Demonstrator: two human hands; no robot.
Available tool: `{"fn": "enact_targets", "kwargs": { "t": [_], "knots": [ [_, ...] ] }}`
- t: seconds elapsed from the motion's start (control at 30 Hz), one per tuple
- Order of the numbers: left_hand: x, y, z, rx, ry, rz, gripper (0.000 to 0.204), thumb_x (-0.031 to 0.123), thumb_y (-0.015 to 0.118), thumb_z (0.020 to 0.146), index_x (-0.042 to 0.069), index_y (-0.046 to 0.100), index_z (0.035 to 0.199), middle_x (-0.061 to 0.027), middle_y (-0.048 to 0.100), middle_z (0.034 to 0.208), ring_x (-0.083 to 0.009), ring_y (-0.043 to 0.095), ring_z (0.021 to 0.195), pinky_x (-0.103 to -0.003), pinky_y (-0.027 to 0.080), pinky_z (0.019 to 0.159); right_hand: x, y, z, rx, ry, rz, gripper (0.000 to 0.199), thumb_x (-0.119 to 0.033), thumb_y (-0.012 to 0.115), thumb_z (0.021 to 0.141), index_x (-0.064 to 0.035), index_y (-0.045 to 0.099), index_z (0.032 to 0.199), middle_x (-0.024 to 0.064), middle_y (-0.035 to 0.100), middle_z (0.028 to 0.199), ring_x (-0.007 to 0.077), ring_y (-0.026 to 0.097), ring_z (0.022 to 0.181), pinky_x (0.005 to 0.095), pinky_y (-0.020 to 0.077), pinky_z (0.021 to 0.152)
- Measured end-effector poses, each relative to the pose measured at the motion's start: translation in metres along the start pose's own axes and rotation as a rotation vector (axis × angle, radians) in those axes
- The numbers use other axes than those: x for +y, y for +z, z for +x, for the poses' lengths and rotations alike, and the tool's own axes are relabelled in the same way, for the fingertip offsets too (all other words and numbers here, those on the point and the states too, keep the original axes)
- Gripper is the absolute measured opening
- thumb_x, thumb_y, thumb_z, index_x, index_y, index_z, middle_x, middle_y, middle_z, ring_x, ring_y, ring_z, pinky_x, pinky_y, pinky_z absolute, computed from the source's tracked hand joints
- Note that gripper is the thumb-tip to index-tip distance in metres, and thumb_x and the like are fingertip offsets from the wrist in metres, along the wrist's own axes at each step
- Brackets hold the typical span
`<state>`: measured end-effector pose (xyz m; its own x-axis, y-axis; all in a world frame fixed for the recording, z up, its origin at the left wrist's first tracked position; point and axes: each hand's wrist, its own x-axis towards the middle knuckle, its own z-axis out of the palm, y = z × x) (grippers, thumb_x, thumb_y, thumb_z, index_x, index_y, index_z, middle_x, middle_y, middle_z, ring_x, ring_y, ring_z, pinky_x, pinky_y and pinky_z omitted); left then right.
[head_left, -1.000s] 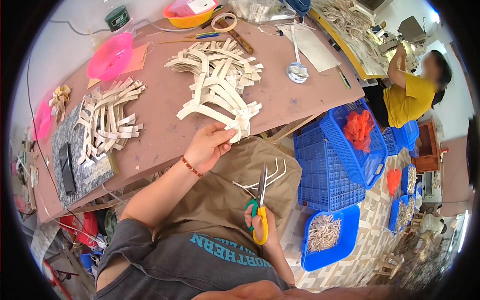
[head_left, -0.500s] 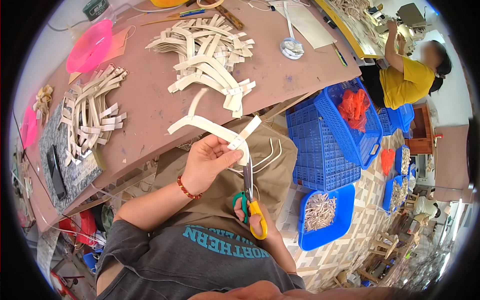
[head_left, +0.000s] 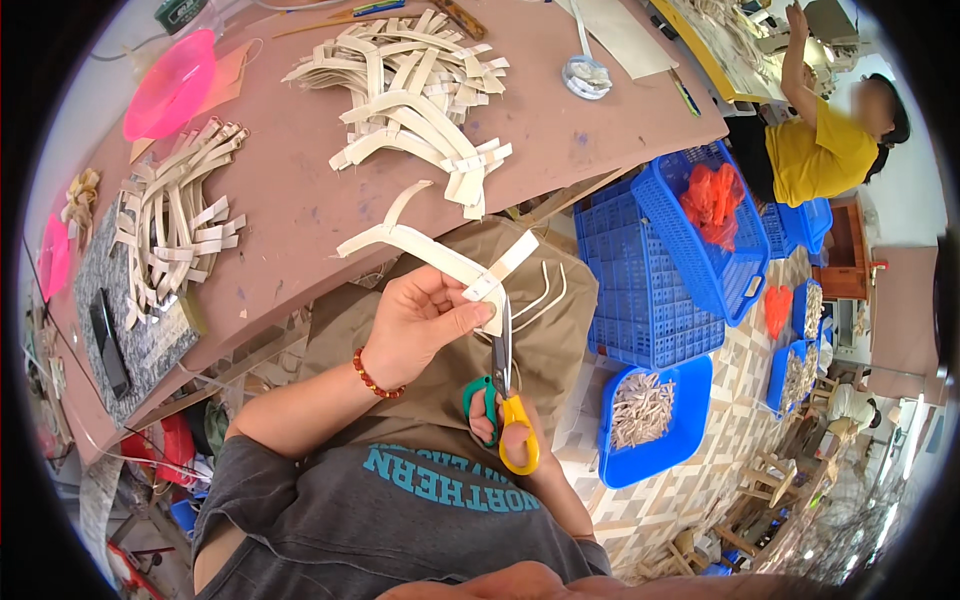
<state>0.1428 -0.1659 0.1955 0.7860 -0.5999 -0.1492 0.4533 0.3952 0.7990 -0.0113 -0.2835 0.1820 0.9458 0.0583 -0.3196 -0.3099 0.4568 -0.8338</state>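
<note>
My left hand (head_left: 425, 325) grasps a branching cream fabric strip (head_left: 440, 258), thumb above and fingers folded beneath, near the crossing where a short tab sticks out. I pinch it there, I judge, to steady the lower end, while the long arm points away from me to the left, out of the scissors' way.

Just below and to the right, my right hand (head_left: 516, 437) is closed around the scissors (head_left: 503, 372), thumb through the yellow loop and fingers through the green one. The blades point up, close against the strip's lower end; whether they bite on it I cannot tell. Working over my lap, on the brown cloth (head_left: 345, 415), probably lets loose bits fall there; two thin white cords (head_left: 548, 292) lie on it, right of the blades.

Beyond my left hand, a pile of similar strips (head_left: 415, 125) sits within easy reach; a second bundle (head_left: 178, 230) lies farther left, likely to stay separate.

Right of my scissors hand, a blue tray (head_left: 690, 425) holds many short pale pieces (head_left: 642, 410). Above that, a blue basket (head_left: 672, 255) tilts on the blue crates (head_left: 625, 290), a red plastic bag (head_left: 712, 205) inside. Far ahead, a small round dish (head_left: 587, 80) holds something whitish.
</note>
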Motion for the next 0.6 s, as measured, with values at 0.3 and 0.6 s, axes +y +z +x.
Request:
{"fn": "enact_targets", "kwargs": {
  "t": [0.3, 0.6],
  "knots": [
    [0.007, -0.007, 0.002, -0.078, -0.088, 0.026, 0.022, -0.001, 0.064, 0.082, 0.001, 0.059, 0.103, -0.0031, 0.063, 0.091, -0.0086, 0.059, 0.081, -0.022, 0.048, 0.071, -0.009, -0.002, -0.008, -0.014, 0.085, 0.019, 0.074, -0.073, 0.062, 0.065, -0.0025, 0.045, 0.083, -0.0025, 0.037, 0.064, 0.0053, 0.035, 0.052, 0.0207, 0.0280, 0.046],
    [0.011, -0.013, 0.008, -0.026, -0.128, -0.140, 0.016, 0.003, 0.062, 0.084, 0.000, 0.061, 0.099, -0.0079, 0.064, 0.088, -0.0128, 0.061, 0.075, -0.025, 0.051, 0.067, -0.005, -0.004, -0.011, -0.006, 0.070, -0.028, 0.063, -0.063, 0.060, 0.075, -0.0021, 0.045, 0.081, -0.0022, 0.038, 0.064, 0.0059, 0.035, 0.053, 0.0208, 0.0279, 0.046]
  ]
}}
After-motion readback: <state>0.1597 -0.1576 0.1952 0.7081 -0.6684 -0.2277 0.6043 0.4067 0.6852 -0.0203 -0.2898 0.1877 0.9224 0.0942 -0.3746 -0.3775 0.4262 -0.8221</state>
